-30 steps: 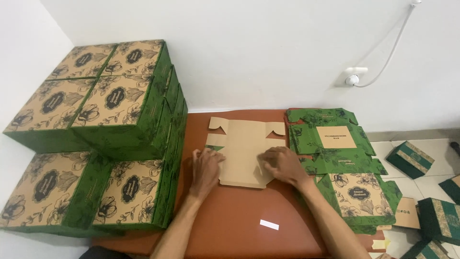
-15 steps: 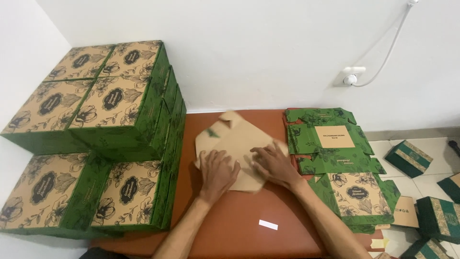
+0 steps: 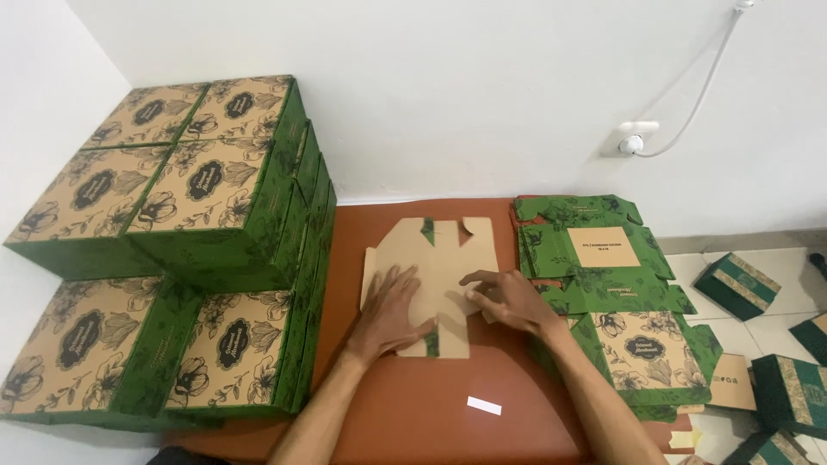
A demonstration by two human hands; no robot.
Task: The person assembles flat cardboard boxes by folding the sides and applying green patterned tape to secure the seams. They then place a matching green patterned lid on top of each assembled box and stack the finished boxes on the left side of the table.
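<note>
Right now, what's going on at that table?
A person presses both hands on a flat, unfolded cardboard box blank lying brown side up on the reddish table: left hand flat on it, right hand at its right edge. More green printed blanks lie stacked to the right; assembled green boxes are piled on the left.

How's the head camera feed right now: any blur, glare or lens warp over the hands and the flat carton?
Head view: sharp and evenly lit, no glare; left hand and right hand unblurred on the flat carton, with only soft shadows beneath them. Head view: wide-angle warp bends the edges, tilting the stacked boxes on the left. Head view: white wall bright, not blown out.
</note>
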